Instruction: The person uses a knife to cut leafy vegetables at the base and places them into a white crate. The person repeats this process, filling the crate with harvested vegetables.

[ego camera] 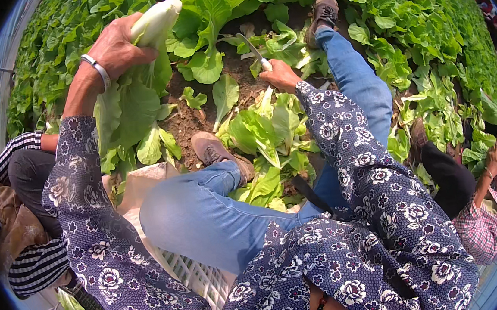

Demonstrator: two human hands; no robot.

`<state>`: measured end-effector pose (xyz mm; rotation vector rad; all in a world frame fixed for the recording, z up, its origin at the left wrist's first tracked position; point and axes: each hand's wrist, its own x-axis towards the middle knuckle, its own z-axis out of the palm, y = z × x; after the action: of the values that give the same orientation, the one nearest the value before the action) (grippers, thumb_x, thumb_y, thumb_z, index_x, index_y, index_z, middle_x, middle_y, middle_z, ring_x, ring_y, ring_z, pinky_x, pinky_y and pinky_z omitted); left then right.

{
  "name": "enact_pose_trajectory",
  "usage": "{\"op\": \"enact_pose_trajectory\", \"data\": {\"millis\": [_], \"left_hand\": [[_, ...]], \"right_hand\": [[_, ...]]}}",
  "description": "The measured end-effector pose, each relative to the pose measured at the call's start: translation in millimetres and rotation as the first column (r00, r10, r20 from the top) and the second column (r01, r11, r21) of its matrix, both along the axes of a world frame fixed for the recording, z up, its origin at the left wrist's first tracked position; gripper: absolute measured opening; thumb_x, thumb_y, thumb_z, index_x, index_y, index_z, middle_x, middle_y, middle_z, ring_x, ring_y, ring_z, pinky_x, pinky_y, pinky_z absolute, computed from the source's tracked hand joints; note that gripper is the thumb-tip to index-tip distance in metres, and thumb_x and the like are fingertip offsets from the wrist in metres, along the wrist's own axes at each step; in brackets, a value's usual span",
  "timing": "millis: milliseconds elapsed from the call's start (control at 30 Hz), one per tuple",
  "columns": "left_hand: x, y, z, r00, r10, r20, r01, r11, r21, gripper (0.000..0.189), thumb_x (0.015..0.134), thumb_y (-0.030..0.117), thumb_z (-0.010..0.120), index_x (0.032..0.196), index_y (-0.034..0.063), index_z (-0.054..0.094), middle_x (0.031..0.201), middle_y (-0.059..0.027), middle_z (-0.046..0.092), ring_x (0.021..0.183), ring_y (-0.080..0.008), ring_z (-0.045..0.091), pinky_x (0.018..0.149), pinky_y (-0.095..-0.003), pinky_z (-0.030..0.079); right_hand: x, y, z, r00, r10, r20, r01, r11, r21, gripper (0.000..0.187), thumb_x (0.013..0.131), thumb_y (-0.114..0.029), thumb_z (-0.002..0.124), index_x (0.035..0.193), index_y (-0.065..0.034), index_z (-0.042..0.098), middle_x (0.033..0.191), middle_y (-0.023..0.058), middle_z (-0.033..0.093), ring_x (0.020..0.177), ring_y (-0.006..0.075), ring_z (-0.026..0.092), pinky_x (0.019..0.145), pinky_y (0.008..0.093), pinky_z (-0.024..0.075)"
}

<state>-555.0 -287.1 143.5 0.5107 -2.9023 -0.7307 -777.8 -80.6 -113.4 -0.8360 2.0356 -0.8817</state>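
My left hand, at the upper left, grips a head of leafy greens near its pale base; its broad leaves hang down below the wrist. My right hand is closed around the light handle of a knife with a curved blade that points up and left, over the soil. Between my feet, cut leaves and a loose leafy head lie on brown soil. Rooted green plants stand just beyond the knife.
A white plastic lattice crate is beside my bent leg. Dense rows of greens spread ahead and to the right. A person in striped clothing is close on the left; another in a checked shirt holds greens on the right.
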Motion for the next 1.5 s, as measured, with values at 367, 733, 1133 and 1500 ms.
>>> {"op": "enact_pose_trajectory", "data": {"millis": [367, 733, 1133, 1500], "left_hand": [[-165.5, -49.5, -242.9, 0.78, 0.057, 0.624, 0.333, 0.805, -0.491, 0.029, 0.07, 0.012, 0.062, 0.099, 0.0101, 0.064, 0.134, -0.0064, 0.039, 0.123, -0.0299, 0.036, 0.086, -0.0414, 0.04], [-79.3, -108.1, -289.4, 0.931, 0.02, 0.364, 0.145, 0.895, -0.421, 0.03, 0.067, 0.005, 0.059, 0.096, 0.0101, 0.052, 0.136, -0.004, 0.038, 0.091, -0.0282, 0.053, 0.074, -0.0382, 0.045], [-73.6, -112.0, -298.9, 0.937, 0.021, 0.349, 0.111, 0.928, -0.355, 0.033, 0.065, 0.003, 0.059, 0.098, 0.0064, 0.057, 0.137, -0.0072, 0.038, 0.09, -0.03, 0.054, 0.073, -0.0406, 0.046], [9.0, -51.9, -142.6, 0.997, -0.047, 0.064, 0.045, 0.998, 0.032, 0.066, 0.055, 0.01, 0.074, 0.116, 0.007, 0.051, 0.12, -0.0101, 0.054, 0.108, -0.0246, 0.053, 0.095, -0.0339, 0.039]], "right_hand": [[-15.0, -98.2, -66.4, 0.997, -0.02, 0.073, 0.008, 0.986, 0.164, 0.033, 0.078, -0.021, 0.057, 0.099, 0.0035, 0.051, 0.085, 0.0207, 0.06, 0.069, 0.0303, 0.062, 0.062, 0.0394, 0.0505], [-12.0, -122.0, -80.7, 0.965, -0.065, 0.253, 0.012, 0.978, 0.207, 0.03, 0.079, -0.017, 0.058, 0.101, 0.0028, 0.051, 0.075, 0.0164, 0.059, 0.053, 0.0225, 0.059, 0.043, 0.0345, 0.047], [-26.7, -153.5, -111.1, 0.849, 0.044, 0.527, -0.265, 0.898, 0.352, 0.019, 0.08, -0.02, 0.053, 0.069, -0.004, 0.052, 0.058, 0.0082, 0.054, 0.046, 0.0184, 0.052, 0.04, 0.0336, 0.0427], [-8.8, -39.5, 2.9, 0.886, -0.145, 0.441, 0.19, 0.98, -0.059, 0.029, 0.077, -0.017, 0.061, 0.101, -0.0022, 0.057, 0.066, 0.0023, 0.053, 0.045, 0.0091, 0.047, 0.039, 0.0245, 0.0375]]}}
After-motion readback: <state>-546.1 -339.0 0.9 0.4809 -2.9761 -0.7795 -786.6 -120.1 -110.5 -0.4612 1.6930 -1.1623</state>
